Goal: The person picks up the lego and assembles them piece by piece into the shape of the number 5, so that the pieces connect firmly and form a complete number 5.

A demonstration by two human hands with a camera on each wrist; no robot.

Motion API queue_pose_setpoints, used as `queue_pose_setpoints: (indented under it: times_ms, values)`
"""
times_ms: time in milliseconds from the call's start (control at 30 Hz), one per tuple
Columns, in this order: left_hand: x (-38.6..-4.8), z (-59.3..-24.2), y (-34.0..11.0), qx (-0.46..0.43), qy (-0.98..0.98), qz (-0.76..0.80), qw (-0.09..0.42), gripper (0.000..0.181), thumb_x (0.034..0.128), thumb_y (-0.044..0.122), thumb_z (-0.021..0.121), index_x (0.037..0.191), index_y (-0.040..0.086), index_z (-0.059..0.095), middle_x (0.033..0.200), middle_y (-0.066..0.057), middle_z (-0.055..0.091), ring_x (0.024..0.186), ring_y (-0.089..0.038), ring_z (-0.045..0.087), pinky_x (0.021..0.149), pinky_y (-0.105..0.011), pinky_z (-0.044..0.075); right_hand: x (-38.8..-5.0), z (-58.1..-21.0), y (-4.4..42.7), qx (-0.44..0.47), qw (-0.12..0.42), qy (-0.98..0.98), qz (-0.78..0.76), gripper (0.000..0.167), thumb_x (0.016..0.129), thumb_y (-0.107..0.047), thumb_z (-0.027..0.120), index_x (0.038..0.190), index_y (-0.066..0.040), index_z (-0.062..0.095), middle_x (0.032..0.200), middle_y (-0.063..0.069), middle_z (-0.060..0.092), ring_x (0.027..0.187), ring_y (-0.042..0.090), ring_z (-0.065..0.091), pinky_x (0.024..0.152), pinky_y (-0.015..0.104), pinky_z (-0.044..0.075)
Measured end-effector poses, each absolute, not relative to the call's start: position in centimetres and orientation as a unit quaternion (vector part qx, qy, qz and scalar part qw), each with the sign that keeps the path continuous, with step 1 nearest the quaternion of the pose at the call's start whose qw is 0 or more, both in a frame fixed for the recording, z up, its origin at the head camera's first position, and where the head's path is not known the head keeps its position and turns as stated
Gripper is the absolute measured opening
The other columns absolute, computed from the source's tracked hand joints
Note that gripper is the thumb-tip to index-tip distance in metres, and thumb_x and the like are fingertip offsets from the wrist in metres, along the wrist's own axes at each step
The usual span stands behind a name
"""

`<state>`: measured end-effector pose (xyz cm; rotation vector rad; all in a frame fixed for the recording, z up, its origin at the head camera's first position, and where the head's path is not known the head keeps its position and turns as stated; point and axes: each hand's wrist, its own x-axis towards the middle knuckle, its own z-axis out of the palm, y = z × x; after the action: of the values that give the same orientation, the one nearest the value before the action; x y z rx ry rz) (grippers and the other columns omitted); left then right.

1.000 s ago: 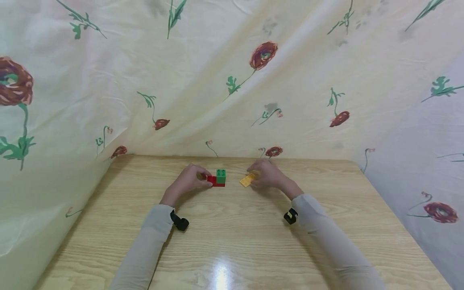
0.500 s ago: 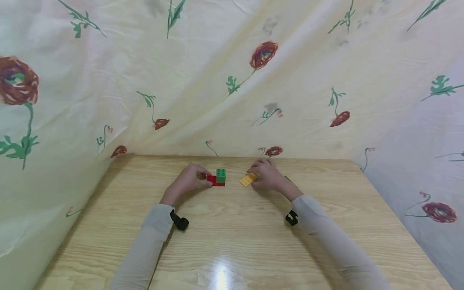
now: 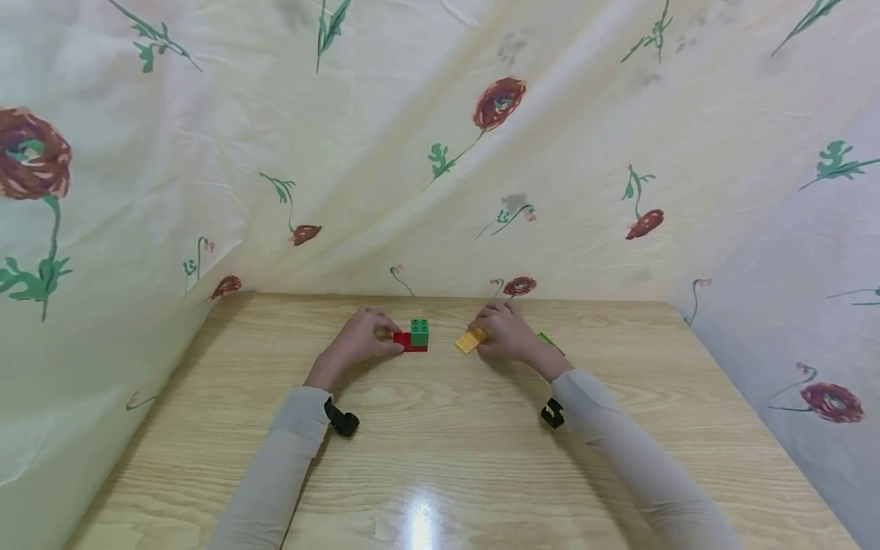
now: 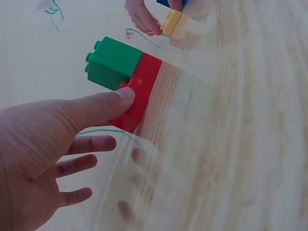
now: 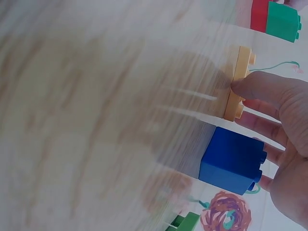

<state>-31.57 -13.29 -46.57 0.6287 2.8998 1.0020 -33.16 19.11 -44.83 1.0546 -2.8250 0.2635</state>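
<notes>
My left hand [image 3: 357, 338] pinches the left end of a flat red building brick [image 3: 419, 349], its thumb on the brick's near face. A taller green brick [image 3: 419, 333] sits on the red brick's right end, as the left wrist view also shows. To the right, my right hand [image 3: 507, 334] pinches a flat yellow-orange brick [image 3: 467, 343], which lies on the table at a slant, apart from the red and green pair. In the right wrist view a blue brick [image 5: 231, 156] stands beside the yellow-orange one, under the hand's other fingers; the head view hides it.
A light green brick [image 3: 552, 342] lies just beyond my right wrist, partly hidden by it. The wooden table [image 3: 440, 428] ends at the back against a flowered cloth [image 3: 385, 191], which also hangs along both sides.
More of the light green brick shows from behind my right wrist, which has shifted slightly. Both hands keep their hold, and the bricks stay nearly where they were.
</notes>
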Motion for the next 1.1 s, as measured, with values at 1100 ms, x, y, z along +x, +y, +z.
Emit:
queue_pose_setpoints:
  times_ms: [1100]
  values:
    - [-31.73,-46.62,-13.32,0.224,0.931,0.288,-0.021,0.027,0.0839,0.033,0.085,0.103,0.016,0.079,0.121,-0.008,0.066,0.128,-0.034,0.047,0.112,-0.060,0.026,-33.02,-44.32,18.46,0.333,0.024,-0.940,0.072,0.032,0.083,-0.015,0.081,0.114,-0.011,0.077,0.116,0.009,0.072,0.123,0.036,0.055,0.108,0.064,0.033]
